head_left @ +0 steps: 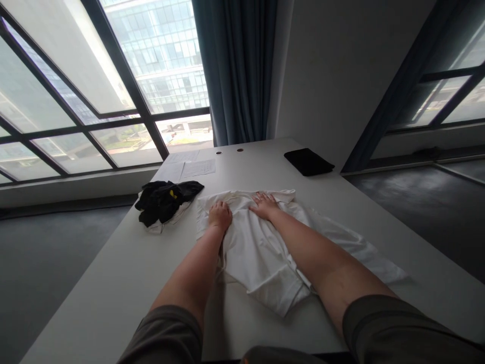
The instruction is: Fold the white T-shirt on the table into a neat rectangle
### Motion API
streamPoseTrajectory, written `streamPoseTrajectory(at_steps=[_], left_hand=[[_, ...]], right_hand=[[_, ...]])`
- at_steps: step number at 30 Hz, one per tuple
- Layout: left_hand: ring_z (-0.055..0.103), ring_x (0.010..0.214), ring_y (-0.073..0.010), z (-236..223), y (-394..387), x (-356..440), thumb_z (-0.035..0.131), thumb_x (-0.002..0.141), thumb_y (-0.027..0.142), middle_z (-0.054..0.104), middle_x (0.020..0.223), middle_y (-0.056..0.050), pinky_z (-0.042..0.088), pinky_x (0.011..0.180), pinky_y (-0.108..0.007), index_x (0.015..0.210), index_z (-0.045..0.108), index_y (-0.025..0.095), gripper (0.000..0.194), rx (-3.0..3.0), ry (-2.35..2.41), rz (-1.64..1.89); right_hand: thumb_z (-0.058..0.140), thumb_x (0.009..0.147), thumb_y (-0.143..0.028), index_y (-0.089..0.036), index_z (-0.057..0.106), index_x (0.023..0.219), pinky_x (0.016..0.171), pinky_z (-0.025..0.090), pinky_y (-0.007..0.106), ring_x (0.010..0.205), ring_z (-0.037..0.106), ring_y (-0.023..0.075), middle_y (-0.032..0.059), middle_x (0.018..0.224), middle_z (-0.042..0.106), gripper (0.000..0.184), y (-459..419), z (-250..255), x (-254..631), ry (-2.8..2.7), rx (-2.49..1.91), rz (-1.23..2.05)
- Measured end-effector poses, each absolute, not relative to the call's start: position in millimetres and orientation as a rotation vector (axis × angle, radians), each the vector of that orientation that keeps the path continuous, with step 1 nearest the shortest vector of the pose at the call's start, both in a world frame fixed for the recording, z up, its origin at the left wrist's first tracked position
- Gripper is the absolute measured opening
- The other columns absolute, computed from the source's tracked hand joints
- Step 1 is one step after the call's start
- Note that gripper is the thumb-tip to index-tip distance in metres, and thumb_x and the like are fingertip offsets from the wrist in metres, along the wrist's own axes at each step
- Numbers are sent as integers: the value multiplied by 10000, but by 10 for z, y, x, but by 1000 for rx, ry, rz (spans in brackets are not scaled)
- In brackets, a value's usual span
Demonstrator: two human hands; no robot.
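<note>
1. Head view, clock centred on the white garment (253,247), 12 toward the far table end: it lies spread and rumpled on the white table (125,303), under both hands at its far part.
2. The left hand (220,214) rests palm down near the garment's left edge, fingers close together and slightly bent; whether they pinch cloth I can't tell.
3. The right hand (265,205) lies flat, fingers spread, pressing the cloth and gripping nothing.
4. From between the hands, the garment's long axis runs toward 5 o'clock, passing between the forearms. A trailing white stretch (359,247) at 3 to 4 o'clock is nearer the right arm; in this dim light it may be a separate piece.
5. Dark clothes (162,199) sit at 10 o'clock, papers (199,168) at 11, a flat black item (308,162) between 1 and 2.
</note>
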State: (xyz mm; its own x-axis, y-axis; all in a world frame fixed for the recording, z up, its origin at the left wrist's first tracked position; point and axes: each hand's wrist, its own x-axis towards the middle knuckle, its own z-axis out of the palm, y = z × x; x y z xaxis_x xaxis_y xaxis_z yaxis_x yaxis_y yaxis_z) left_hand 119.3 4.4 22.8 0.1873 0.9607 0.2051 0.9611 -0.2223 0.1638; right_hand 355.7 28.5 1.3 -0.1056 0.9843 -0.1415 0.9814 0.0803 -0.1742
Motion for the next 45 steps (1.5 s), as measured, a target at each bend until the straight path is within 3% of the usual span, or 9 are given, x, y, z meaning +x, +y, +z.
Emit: streamPoseTrajectory(at_steps=[7, 11, 15, 20, 23, 27, 33, 40, 45], left_hand=[[320, 1538, -403, 228, -469, 1817, 407, 997, 465, 439, 1609, -238, 167, 1238, -679, 1448, 567, 109, 596, -2549, -2051, -165], [271, 1568, -407, 119, -1211, 1924, 331, 986, 620, 299, 1686, -226, 187, 1259, -657, 1580, 435, 110, 791, -2741, -2011, -61], [106, 1621, -330, 184, -1673, 1689, 310, 991, 598, 154, 1742, -128, 97, 1323, -560, 1649, 319, 129, 808, -2787, -1990, -113], [70, 1619, -354, 386, -1989, 1697, 337, 991, 610, 146, 1733, -161, 94, 1325, -573, 1640, 340, 99, 826, -2800, -2083, -69], [91, 1622, -330, 393, -2170, 1856, 342, 1000, 639, 157, 1738, -125, 141, 1325, -559, 1655, 326, 181, 800, -2970, -1898, -179], [178, 1608, -347, 326, -2173, 1838, 396, 1013, 614, 259, 1725, -61, 171, 1295, -632, 1589, 454, 338, 641, -3030, -1787, -229], [304, 1564, -330, 189, -1925, 1504, 554, 967, 621, 386, 1678, -45, 170, 1297, -612, 1522, 538, 367, 611, -2995, -1647, -388], [147, 1607, -389, 110, -1669, 1228, 713, 887, 540, 263, 1729, -69, 151, 1277, -651, 1558, 487, 383, 725, -2772, -1948, -350], [152, 1603, -403, 135, -1275, 885, 734, 888, 508, 274, 1725, -85, 223, 1266, -619, 1551, 500, 360, 719, -2613, -2138, -348]], right_hand=[[280, 982, -771, -277, 209, 1684, 1284, 5, 522, 1616, 72, 290, 66, 1769, 63, 862, 445, -2, 3648, -2212, -2220, 372], [271, 983, -768, -276, 209, 1684, 1282, 8, 524, 1613, 83, 292, 69, 1769, 76, 859, 479, -31, 3767, -2202, -2219, 329], [238, 985, -768, -274, 232, 1680, 1280, 17, 529, 1609, 102, 295, 70, 1767, 100, 853, 536, -90, 3857, -2150, -2249, 284], [216, 990, -755, -270, 241, 1679, 1275, 17, 546, 1603, 120, 308, 77, 1765, 108, 843, 616, -161, 3910, -2060, -2313, 258], [195, 989, -757, -268, 217, 1684, 1273, 4, 553, 1605, 104, 315, 79, 1767, 93, 851, 653, -182, 3943, -2001, -2357, 275], [202, 978, -770, -281, 188, 1689, 1273, -14, 544, 1609, 78, 303, 60, 1772, 57, 863, 677, -197, 4046, -1951, -2419, 313], [222, 968, -774, -283, 196, 1688, 1269, -17, 564, 1609, 68, 310, 62, 1771, 64, 872, 671, -254, 4399, -1832, -2497, 273], [220, 976, -753, -263, 192, 1690, 1264, 18, 591, 1603, 67, 330, 78, 1772, 31, 866, 613, -253, 4669, -1667, -2601, 300], [281, 983, -731, -233, 234, 1680, 1239, 118, 623, 1580, 134, 373, 144, 1758, 81, 858, 529, -133, 4684, -1513, -2694, 314]])
